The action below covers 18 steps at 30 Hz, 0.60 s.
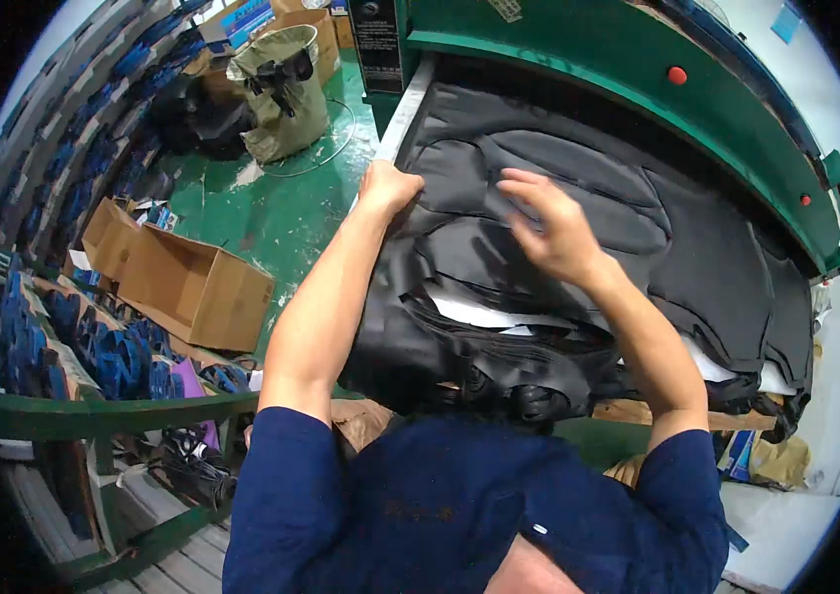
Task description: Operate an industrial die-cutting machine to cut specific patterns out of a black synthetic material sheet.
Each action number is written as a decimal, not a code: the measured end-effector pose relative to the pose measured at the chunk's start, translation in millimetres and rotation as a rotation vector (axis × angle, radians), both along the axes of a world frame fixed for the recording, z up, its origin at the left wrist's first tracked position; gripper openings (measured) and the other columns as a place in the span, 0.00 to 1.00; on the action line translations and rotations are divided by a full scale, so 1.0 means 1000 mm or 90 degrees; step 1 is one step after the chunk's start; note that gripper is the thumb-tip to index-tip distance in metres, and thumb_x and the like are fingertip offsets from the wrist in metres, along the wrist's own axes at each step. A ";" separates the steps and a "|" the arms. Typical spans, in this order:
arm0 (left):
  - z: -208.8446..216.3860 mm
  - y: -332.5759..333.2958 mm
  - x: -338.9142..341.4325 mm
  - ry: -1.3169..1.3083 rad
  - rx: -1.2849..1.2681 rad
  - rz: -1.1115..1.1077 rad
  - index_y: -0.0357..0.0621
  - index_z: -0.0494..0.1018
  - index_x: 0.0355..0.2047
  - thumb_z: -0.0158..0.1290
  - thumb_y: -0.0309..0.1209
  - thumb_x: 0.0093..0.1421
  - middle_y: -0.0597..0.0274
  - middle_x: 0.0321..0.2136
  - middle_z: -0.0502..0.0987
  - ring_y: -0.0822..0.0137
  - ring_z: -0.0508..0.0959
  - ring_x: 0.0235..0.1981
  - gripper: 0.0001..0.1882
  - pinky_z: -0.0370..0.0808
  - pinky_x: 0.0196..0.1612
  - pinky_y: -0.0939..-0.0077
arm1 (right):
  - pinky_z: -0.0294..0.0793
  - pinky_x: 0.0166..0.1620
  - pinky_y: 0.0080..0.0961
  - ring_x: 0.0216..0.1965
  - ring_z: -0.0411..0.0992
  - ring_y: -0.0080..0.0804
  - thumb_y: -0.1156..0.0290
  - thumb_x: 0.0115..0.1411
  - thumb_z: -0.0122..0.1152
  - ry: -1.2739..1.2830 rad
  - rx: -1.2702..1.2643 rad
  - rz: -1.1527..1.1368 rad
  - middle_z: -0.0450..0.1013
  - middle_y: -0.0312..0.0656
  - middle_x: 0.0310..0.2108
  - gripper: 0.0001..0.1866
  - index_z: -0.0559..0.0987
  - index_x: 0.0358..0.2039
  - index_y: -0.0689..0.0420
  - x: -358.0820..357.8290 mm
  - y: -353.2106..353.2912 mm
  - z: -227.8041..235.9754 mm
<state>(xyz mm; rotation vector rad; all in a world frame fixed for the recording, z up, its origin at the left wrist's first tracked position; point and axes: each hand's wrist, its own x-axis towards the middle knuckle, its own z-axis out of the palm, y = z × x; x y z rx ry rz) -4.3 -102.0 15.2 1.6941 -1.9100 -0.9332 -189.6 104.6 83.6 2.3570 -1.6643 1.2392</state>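
Observation:
Black leather-like sheet material [578, 188] lies in layers on the bed of a green machine, with cut outlines of curved panels across it. My left hand [390, 188] is closed at the sheet's left edge, its thumb on the black material and its other fingers mostly hidden. Above the middle of the sheet is my right hand [550, 226], fingers apart and slightly blurred, holding nothing. White layers [489, 312] show between the black ones near my body. Loose black strips and offcuts [529, 396] hang over the near edge.
The green machine beam [588, 49] with red buttons spans the far side. To the left, an open cardboard box [167, 277] and a pale green sack [286, 109] stand on the green floor. Racks of blue-edged shaped pieces [93, 337] line the left, behind a green rail [123, 416].

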 end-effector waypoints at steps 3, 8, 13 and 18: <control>0.009 -0.002 -0.005 0.025 0.084 -0.031 0.29 0.79 0.39 0.67 0.38 0.39 0.42 0.43 0.80 0.53 0.81 0.45 0.29 0.77 0.48 0.65 | 0.73 0.55 0.37 0.54 0.72 0.50 0.79 0.55 0.63 -0.011 0.018 0.040 0.72 0.50 0.54 0.20 0.75 0.50 0.57 0.020 -0.015 -0.008; 0.021 0.000 -0.007 0.088 0.144 -0.072 0.25 0.77 0.40 0.70 0.39 0.43 0.49 0.34 0.81 0.59 0.81 0.30 0.30 0.78 0.34 0.65 | 0.73 0.55 0.39 0.54 0.71 0.50 0.74 0.54 0.64 -0.005 0.029 0.036 0.72 0.51 0.52 0.21 0.75 0.49 0.58 0.022 -0.044 -0.026; 0.021 -0.003 -0.005 0.179 0.190 -0.111 0.23 0.77 0.39 0.67 0.37 0.47 0.48 0.34 0.81 0.60 0.81 0.29 0.27 0.78 0.32 0.67 | 0.70 0.57 0.39 0.54 0.70 0.50 0.72 0.54 0.64 -0.064 0.087 0.007 0.73 0.52 0.51 0.21 0.74 0.50 0.60 0.022 -0.068 -0.045; 0.016 -0.008 -0.006 0.152 0.211 -0.119 0.28 0.78 0.38 0.64 0.35 0.51 0.49 0.32 0.81 0.61 0.81 0.27 0.21 0.79 0.28 0.68 | 0.70 0.56 0.40 0.52 0.71 0.50 0.68 0.55 0.65 -0.091 0.119 0.004 0.74 0.53 0.49 0.24 0.74 0.51 0.63 0.032 -0.082 -0.047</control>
